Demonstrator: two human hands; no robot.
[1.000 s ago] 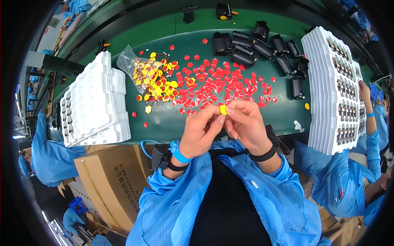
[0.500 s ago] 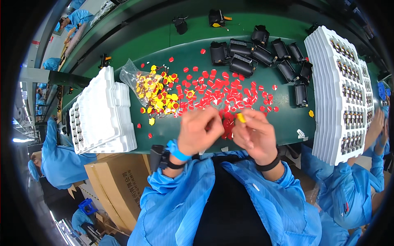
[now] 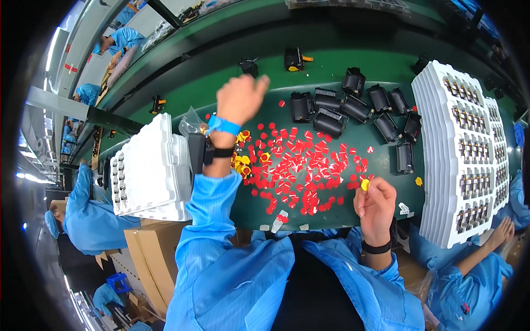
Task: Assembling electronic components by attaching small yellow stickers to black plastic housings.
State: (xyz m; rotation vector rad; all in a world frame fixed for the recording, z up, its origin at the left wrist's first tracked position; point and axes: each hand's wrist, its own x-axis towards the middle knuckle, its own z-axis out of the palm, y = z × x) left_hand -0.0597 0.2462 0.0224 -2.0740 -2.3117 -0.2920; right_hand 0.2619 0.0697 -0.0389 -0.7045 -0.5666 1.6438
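Near held yellow piece (image 3: 365,185), illegible white label (image 3: 404,209)

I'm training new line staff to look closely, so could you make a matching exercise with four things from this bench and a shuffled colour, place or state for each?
1. Left hand
2. Right hand
3. Small discs
4. Stacked trays

A. White, at both sides
B. Pinching a yellow piece
C. Red, scattered over the green tabletop
D. Extended beyond the other hand

Pairs: 1-D, 2-B, 3-C, 4-A

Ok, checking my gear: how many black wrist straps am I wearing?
2 visible: one strap below the left hand, another strap below the right hand; sleeves may hide more.
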